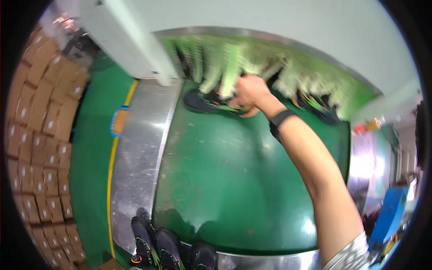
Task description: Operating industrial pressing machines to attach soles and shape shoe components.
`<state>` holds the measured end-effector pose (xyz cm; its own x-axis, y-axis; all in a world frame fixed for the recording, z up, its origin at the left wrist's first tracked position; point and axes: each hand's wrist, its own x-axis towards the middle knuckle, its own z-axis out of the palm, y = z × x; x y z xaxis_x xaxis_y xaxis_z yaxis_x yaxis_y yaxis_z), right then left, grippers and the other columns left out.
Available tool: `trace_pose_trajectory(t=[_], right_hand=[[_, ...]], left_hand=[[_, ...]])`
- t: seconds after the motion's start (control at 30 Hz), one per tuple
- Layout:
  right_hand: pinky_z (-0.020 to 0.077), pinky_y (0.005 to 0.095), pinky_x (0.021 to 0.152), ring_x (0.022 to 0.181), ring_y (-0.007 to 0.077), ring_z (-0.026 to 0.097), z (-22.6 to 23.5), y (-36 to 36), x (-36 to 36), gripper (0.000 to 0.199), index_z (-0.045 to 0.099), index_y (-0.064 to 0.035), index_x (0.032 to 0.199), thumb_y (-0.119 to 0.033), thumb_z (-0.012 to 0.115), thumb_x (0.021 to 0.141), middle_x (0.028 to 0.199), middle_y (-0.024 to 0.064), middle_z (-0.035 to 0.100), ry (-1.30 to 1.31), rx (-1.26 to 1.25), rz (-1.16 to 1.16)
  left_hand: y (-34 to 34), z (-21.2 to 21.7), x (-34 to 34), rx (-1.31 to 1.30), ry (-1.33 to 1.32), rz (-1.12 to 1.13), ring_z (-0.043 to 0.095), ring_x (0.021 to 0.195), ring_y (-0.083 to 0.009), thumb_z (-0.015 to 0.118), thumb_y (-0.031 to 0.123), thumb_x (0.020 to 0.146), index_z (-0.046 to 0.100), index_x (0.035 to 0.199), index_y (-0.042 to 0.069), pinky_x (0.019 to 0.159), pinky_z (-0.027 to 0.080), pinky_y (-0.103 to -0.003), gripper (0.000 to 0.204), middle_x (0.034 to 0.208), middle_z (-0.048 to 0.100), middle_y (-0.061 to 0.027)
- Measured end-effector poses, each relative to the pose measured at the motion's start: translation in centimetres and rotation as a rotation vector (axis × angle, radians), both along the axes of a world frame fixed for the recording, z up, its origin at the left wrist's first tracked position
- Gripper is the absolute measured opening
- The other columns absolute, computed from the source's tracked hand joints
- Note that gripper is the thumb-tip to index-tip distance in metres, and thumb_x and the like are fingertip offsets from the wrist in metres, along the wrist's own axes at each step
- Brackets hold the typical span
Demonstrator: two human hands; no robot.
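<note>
My right hand (250,93), with a black band on its wrist, reaches to the far side of a green conveyor belt (216,180). Its fingers are closed around one end of a dark sneaker (199,101) with green and orange accents. Pale green curtain strips (231,63) hang over that sneaker and partly cover it. Farther right, a second dark sneaker (317,108) lies under the strips, partly hidden. My left hand is out of sight.
Several dark sneakers (168,247) stand at the near left, beside a metal ledge (139,148). Stacked cardboard boxes (40,148) line the left side. A white machine housing (279,18) spans the far side above the curtain. A blue object (389,213) stands at right.
</note>
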<state>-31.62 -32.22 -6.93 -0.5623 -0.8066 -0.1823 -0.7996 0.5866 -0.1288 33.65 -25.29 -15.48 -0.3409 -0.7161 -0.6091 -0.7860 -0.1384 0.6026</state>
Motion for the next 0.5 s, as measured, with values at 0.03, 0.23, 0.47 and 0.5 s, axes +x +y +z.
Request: trace_pose_trajectory(t=[0.03, 0.23, 0.47, 0.5], right_hand=[[0.0537, 0.043, 0.077, 0.089, 0.0317, 0.067, -0.8, -0.5, 0.9, 0.056, 0.069, -0.0033, 0.088, -0.053, 0.078, 0.065, 0.089, 0.0155, 0.069, 0.002, -0.057, 0.013], [0.0518, 0.0461, 0.066, 0.075, 0.0347, 0.064, -2.0, 3.7, 9.0, 0.045, 0.063, -0.0049, 0.093, -0.044, 0.073, 0.074, 0.08, 0.0169, 0.065, 0.058, -0.522, -0.129], [0.0485, 0.0346, 0.091, 0.104, 0.0191, 0.06, 2.6, 34.7, 34.8, 0.052, 0.057, 0.0028, 0.122, -0.028, 0.073, 0.084, 0.112, 0.0093, 0.065, -0.978, -0.754, -1.092], [0.0486, 0.0332, 0.092, 0.102, 0.017, 0.061, 3.1, 39.4, 39.6, 0.054, 0.056, 0.0036, 0.122, -0.028, 0.074, 0.083, 0.11, 0.012, 0.065, -0.959, -0.981, -1.275]], left_hand=[[-0.4, 1.6, 0.1, 0.016, -0.031, -0.035, 0.053, 0.113, -0.0273, 0.063, 0.0, 0.076, 0.026, 0.148, 0.006, 0.094, 0.043, -0.037, 0.081, 0.128, 0.053, -0.0182], [4.3, 13.3, 3.5, 0.231, -0.144, -0.186, 0.052, 0.117, -0.0269, 0.062, -0.003, 0.076, 0.024, 0.149, 0.007, 0.095, 0.042, -0.036, 0.083, 0.133, 0.05, -0.0184], [6.6, 9.8, 3.4, 0.162, 0.478, -0.239, 0.038, 0.134, -0.0292, 0.063, -0.003, 0.076, 0.01, 0.152, 0.008, 0.105, 0.035, -0.036, 0.093, 0.15, 0.031, -0.0187], [6.3, 12.9, 0.5, 0.126, 0.536, -0.353, 0.025, 0.141, -0.0315, 0.063, 0.0, 0.078, 0.001, 0.152, 0.009, 0.11, 0.028, -0.037, 0.097, 0.156, 0.016, -0.0187]])
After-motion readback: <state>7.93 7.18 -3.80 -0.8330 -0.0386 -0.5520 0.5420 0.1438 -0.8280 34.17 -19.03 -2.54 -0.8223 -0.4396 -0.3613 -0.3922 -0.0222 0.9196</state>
